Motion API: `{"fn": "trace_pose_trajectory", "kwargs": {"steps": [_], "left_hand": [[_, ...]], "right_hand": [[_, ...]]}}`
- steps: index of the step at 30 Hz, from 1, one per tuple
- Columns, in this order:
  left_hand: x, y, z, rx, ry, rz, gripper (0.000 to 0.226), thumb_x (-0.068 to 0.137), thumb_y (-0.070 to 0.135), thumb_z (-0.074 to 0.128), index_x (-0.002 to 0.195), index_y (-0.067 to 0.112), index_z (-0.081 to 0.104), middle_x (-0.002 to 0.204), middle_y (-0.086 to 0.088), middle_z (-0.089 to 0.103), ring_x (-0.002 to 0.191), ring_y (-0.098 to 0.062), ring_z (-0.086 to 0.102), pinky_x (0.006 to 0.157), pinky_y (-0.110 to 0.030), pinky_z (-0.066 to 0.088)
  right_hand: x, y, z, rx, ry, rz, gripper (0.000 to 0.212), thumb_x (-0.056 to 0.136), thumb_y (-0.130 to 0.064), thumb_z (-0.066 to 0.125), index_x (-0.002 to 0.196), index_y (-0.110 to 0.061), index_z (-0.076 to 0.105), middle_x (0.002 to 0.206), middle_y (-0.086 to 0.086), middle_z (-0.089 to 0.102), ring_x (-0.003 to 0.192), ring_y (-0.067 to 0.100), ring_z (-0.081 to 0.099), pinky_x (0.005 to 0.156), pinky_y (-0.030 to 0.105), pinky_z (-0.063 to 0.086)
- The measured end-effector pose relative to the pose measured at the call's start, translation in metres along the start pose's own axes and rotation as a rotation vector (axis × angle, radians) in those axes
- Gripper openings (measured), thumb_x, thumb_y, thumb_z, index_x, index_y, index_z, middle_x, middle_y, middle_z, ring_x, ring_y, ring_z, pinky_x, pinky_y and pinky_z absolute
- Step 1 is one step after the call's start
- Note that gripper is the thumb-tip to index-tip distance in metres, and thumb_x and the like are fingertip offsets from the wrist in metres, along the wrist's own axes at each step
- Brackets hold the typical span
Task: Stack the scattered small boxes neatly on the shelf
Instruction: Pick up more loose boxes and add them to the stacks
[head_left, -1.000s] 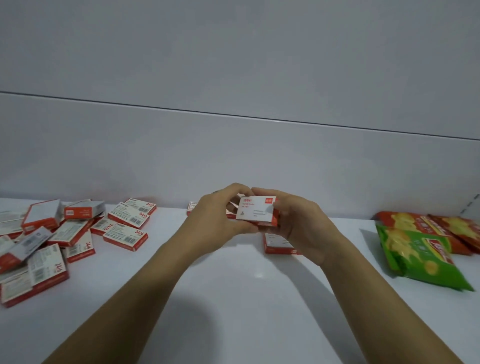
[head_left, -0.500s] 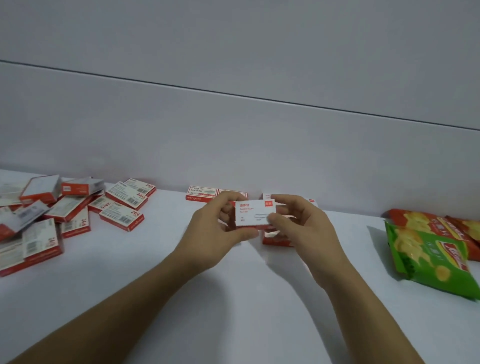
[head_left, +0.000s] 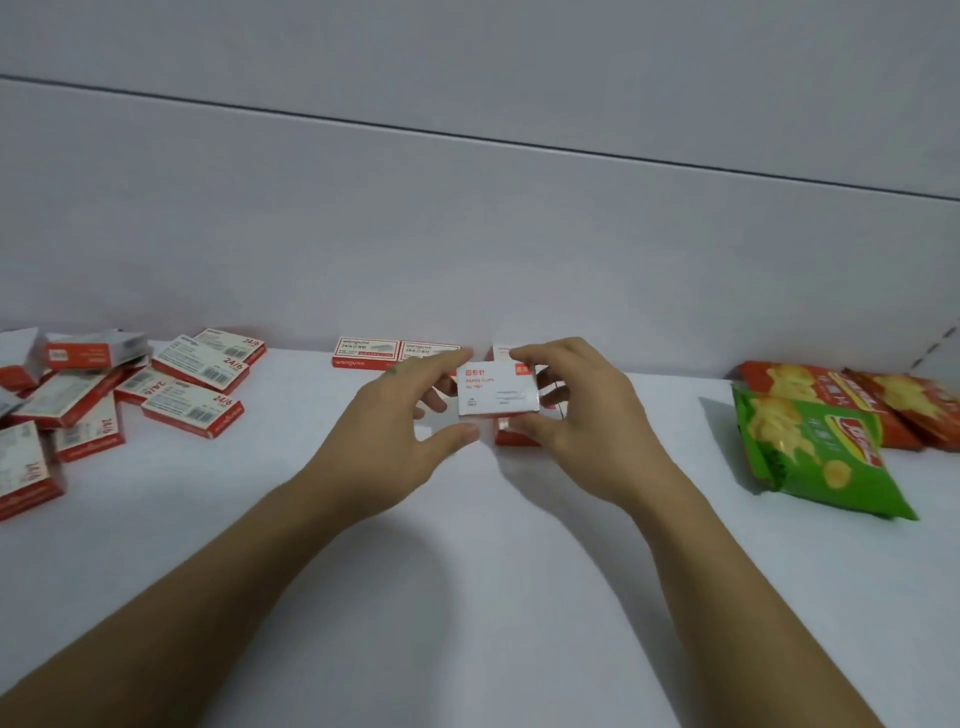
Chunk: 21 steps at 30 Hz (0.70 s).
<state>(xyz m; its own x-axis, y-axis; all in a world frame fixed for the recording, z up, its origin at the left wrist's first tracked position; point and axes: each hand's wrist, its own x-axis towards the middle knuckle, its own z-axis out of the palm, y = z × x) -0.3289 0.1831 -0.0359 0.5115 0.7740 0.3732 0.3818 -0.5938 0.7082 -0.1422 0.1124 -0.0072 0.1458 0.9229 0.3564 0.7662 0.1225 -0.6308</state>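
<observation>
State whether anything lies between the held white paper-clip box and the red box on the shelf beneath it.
No loose object shows between them. Only the thumb of the right hand, curled under the white box, overlaps the red box.
</observation>
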Motion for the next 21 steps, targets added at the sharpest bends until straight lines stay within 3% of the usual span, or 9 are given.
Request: {"fn": "trace_pose_trajectory", "kwargs": {"steps": [3, 5, 9, 15, 21], "left_hand": [[-0.004, -0.001, 0.005, 0.069, -0.101, 0.0, 0.076, 0.08, 0.04, 0.072, 0.14, 0.051, 0.026, 0.118, 0.025, 0.048, 0.103, 0.008, 0.048, 0.086, -0.017, 0.043], [-0.006, -0.003, 0.009, 0.088, -0.134, -0.015, 0.074, 0.081, 0.043, 0.069, 0.14, 0.05, 0.026, 0.122, 0.024, 0.046, 0.105, 0.006, 0.048, 0.092, -0.022, 0.044], [-0.006, -0.006, 0.013, 0.23, -0.21, 0.032, 0.062, 0.086, 0.05, 0.059, 0.141, 0.047, 0.029, 0.136, 0.021, 0.04, 0.118, 0.002, 0.039, 0.098, -0.022, 0.033], [0.007, 0.0, 0.024, 0.442, -0.253, 0.062, 0.055, 0.09, 0.052, 0.052, 0.141, 0.041, 0.033, 0.146, 0.013, 0.037, 0.13, -0.012, 0.035, 0.107, -0.034, 0.032], [0.026, 0.006, 0.03, 0.43, -0.248, -0.018, 0.064, 0.084, 0.06, 0.055, 0.14, 0.042, 0.031, 0.144, 0.012, 0.042, 0.126, -0.012, 0.043, 0.096, -0.033, 0.04]], "right_hand": [[0.008, 0.01, -0.018, -0.015, 0.056, 0.066, 0.051, 0.074, -0.007, 0.078, 0.119, -0.025, 0.061, 0.109, -0.014, 0.055, 0.088, -0.005, 0.058, 0.077, 0.015, 0.049], [0.014, 0.019, -0.037, -0.043, 0.128, 0.134, 0.051, 0.074, -0.008, 0.079, 0.119, -0.024, 0.06, 0.108, -0.012, 0.057, 0.086, -0.004, 0.058, 0.077, 0.019, 0.05], [0.024, 0.035, -0.065, -0.077, 0.22, 0.198, 0.052, 0.075, -0.012, 0.079, 0.12, -0.025, 0.059, 0.109, -0.013, 0.058, 0.082, -0.008, 0.056, 0.066, 0.007, 0.038], [0.025, 0.052, -0.052, -0.054, 0.139, 0.23, 0.049, 0.077, -0.012, 0.077, 0.121, -0.024, 0.059, 0.107, -0.011, 0.06, 0.08, -0.004, 0.057, 0.065, 0.011, 0.04], [0.049, 0.057, -0.039, -0.131, 0.045, 0.221, 0.05, 0.08, -0.018, 0.076, 0.125, -0.027, 0.057, 0.111, -0.013, 0.062, 0.08, 0.002, 0.061, 0.073, 0.025, 0.046]]}}
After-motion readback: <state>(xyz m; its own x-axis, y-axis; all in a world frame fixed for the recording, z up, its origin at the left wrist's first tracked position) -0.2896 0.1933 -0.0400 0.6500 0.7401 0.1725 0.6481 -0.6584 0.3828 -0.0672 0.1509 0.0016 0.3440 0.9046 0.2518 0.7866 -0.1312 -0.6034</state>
